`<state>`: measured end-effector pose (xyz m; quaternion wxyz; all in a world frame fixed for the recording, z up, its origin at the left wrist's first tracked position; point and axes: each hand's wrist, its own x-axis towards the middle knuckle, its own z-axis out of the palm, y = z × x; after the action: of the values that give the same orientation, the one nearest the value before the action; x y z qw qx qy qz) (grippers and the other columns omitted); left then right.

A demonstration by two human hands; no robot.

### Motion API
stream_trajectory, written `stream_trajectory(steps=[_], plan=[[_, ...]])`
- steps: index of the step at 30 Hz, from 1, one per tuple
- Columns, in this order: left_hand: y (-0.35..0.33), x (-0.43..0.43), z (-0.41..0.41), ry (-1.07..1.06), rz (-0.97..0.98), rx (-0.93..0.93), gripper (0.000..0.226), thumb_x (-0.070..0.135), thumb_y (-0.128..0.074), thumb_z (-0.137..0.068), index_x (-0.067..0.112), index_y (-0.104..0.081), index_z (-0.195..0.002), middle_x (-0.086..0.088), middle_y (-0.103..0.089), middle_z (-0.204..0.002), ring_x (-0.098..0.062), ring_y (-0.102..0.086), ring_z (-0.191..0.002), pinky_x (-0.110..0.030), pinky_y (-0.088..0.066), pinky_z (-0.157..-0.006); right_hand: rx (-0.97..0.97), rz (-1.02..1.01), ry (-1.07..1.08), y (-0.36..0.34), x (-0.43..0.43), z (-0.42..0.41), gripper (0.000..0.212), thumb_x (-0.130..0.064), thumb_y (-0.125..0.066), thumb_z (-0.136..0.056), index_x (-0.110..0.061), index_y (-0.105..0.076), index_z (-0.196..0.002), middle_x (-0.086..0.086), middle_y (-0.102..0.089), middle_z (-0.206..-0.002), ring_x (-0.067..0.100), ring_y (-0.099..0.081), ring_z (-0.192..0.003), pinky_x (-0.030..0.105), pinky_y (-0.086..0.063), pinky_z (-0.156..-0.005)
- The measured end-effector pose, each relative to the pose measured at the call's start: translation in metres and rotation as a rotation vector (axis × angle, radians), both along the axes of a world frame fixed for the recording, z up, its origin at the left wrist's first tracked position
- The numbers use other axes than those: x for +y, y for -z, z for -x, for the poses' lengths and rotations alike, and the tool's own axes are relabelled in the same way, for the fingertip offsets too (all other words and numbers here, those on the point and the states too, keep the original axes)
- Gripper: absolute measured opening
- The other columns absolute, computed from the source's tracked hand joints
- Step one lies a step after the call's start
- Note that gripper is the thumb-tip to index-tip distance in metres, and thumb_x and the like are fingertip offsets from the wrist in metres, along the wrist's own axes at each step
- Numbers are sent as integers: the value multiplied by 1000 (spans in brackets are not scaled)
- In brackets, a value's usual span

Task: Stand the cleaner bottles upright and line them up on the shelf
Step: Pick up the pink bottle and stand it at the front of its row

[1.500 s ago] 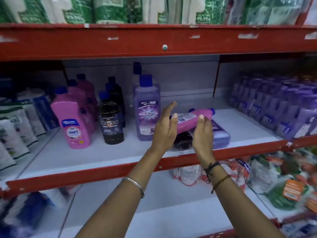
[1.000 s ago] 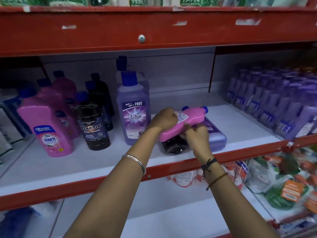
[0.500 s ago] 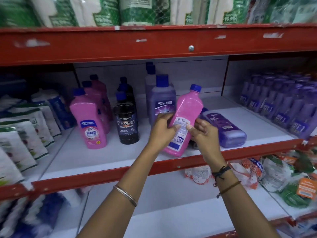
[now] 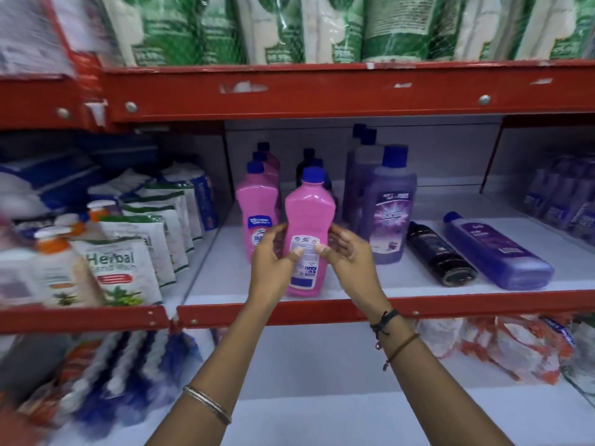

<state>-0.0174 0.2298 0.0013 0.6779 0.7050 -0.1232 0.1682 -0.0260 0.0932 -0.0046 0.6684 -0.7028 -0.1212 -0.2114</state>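
Note:
A pink cleaner bottle [image 4: 308, 220] with a blue cap stands upright near the front of the white shelf [image 4: 386, 284], its back label facing me. My left hand [image 4: 273, 255] and my right hand [image 4: 346, 252] grip it from both sides, thumbs on the label. Just behind it to the left stands a row of pink bottles [image 4: 257, 204]. Dark bottles [image 4: 309, 159] stand behind it, and purple bottles [image 4: 388, 207] stand upright to the right. A black bottle [image 4: 438, 252] and a purple bottle [image 4: 495, 252] lie flat on the shelf at right.
Herbal hand-wash pouches [image 4: 119, 268] and orange-capped bottles [image 4: 51, 262] fill the shelf bay at left. Green-and-white packs [image 4: 289, 27] sit on the shelf above. Purple bottles [image 4: 563, 201] crowd the far right. A red rail [image 4: 450, 307] edges the shelf front.
The pink bottle went from tilted in the air to upright at the shelf front, further left beside the pink row. Both hands moved with it, and my view swung left.

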Motion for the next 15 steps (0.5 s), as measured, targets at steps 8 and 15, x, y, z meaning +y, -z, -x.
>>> stream_trajectory(steps=[8,15], plan=[[9,63,-16,-99,-8,-37,42,0,-65,-80,11,-53,-120,-3,-63,-108,-11,-60,-93,-20,-55,-76,-14,56,-106,7,62,-28,45,-11,-65,-84,-22,-54,-126,4,-67,-120,17,-66,-108,37,-52,-97],[19,81,-20,-112,-3,-84,19,18,-53,-92,20,-55,-110,8,-63,-103,-6,-61,-93,-19,-53,-77,28,9,119,22,69,-36,27,-18,-76,-75,-18,-56,-93,7,-67,-96,24,-67,-90,28,-57,-79]])
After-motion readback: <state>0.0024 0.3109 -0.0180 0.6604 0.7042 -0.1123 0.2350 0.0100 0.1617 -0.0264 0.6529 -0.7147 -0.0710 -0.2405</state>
